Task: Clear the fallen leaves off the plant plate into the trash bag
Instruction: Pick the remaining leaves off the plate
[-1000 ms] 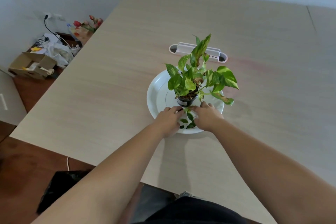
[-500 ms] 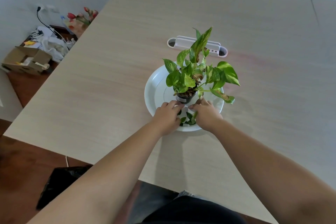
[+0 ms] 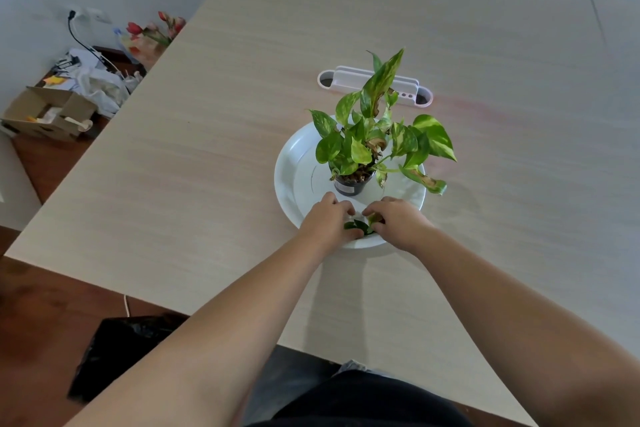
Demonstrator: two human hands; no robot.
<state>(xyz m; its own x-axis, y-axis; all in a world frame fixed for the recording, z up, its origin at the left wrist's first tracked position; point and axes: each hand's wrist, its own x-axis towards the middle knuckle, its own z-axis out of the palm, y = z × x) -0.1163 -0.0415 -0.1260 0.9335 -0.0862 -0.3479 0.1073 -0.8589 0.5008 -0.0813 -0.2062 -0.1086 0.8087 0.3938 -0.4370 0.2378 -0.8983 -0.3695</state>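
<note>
Fingers (image 3: 341,206) of left hand (image 3: 327,218) and right hand (image 3: 398,220) curled, pinching fallen leaves (image 3: 358,227) on plate (image 3: 294,177)

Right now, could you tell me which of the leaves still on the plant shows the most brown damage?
The low leaf drooping over the plate's right rim: its tip is brown and curled. The tall top leaf has only a brown streak.

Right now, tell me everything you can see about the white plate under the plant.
The white plate is round and shallow with a raised rim, smooth and glossy like plastic or ceramic. It lies flat on the light wooden table, in front of a white slotted holder. A small dark potted plant stands near its middle. On its near edge lie green fallen leaves, where the left hand and right hand gather them.
</note>
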